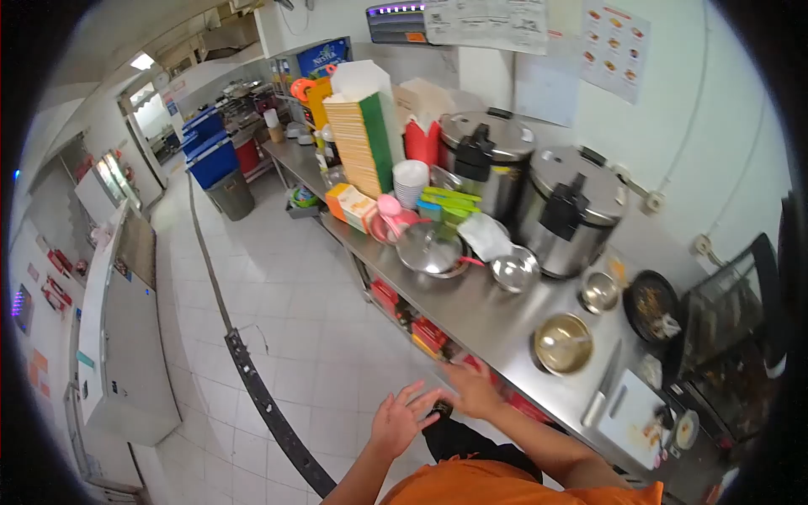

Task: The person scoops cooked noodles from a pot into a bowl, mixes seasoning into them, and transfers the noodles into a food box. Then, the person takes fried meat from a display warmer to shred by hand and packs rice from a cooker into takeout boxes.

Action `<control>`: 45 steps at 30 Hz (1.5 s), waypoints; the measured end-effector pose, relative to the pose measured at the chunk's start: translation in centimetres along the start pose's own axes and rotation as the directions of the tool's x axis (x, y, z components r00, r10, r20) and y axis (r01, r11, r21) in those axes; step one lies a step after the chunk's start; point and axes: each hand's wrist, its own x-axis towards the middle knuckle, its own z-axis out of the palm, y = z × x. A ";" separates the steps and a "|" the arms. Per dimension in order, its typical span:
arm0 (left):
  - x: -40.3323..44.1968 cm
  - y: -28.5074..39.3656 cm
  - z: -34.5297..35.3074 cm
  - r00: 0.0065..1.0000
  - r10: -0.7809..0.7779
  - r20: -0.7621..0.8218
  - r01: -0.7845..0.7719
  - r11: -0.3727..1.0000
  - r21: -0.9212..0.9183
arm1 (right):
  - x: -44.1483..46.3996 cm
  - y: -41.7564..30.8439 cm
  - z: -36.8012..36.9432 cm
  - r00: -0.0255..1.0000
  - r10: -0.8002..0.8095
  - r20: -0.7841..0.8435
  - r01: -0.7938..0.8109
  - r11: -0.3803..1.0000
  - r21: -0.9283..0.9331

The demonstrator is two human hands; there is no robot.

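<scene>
My left hand [399, 422] is raised in front of my body, palm partly up, with its fingers spread and nothing in it. Close beside it, my right hand [472, 392] reaches just off the front edge of the steel counter [471, 307]. Its fingers are stretched out and look empty, though the fingertips are slightly blurred. On the counter nearest to the right hand is a metal bowl [563, 357] with a spoon in it. A knife [603, 385] lies beside a white cutting board [633, 418] with food scraps on it.
Two large steel pots [575, 210] stand against the wall, beside a lidded pan [431, 249] and a stack of cartons [358, 147]. A black pan [652, 305] holds food at the right. A dark strip [265, 412] runs along the tiled floor. White chest units [135, 337] line the left.
</scene>
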 end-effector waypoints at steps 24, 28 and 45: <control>48.0 58.8 -1.0 0.601 0.590 0.539 -0.476 -0.278 0.834 | 77.0 30.3 -22.9 0.646 0.169 -0.744 -0.270 0.963 -0.016; 53.8 64.1 6.6 0.432 0.507 0.746 -0.557 -0.501 0.662 | 82.4 34.5 -23.1 0.624 0.317 -0.715 -0.508 0.859 -0.063; 55.0 65.5 3.8 0.463 0.390 0.796 -0.585 -0.540 0.605 | 75.7 30.5 -25.9 0.918 -0.089 -0.387 -0.070 0.922 -0.380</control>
